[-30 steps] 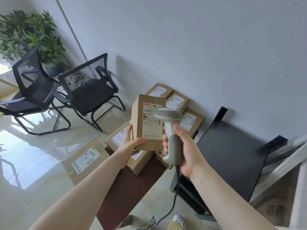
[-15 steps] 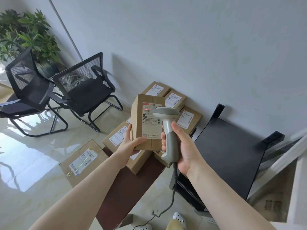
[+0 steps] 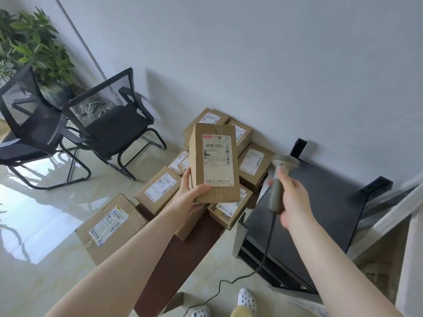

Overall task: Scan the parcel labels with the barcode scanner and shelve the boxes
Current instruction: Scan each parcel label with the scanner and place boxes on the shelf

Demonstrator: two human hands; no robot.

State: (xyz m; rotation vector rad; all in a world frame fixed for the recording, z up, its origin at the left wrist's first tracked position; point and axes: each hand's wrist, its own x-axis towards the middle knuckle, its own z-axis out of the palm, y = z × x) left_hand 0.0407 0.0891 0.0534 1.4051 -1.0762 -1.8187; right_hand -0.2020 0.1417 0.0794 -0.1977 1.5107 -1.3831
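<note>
One parcel [image 3: 215, 163] is up off the pile, held upright with its label [image 3: 216, 160] facing me. My left hand [image 3: 191, 194] grips it at the lower left corner only, thumb across the front face below the label, fingers behind. My right hand [image 3: 291, 199] is wrapped around the handle of the barcode scanner [image 3: 280, 179], which sits to the right of the parcel over the near edge of the black shelf [image 3: 320, 202]; its head is blurred and does not point at the label.

Risks from this position, as I judge them:

1. Grip. A single-corner hold on a tall box gives little resistance to tipping. A quick swing toward the shelf could let it rotate out of my fingers onto the stacked boxes [image 3: 229, 209] below.
2. Scan status. Nothing visible confirms a read. Shelving now may file an unregistered parcel.
3. Cable. The scanner cord [image 3: 266, 252] trails down past the shelf front to the floor near my shoes [image 3: 246, 298]. A step or a long reach could snag it and jerk the scanner.
</note>
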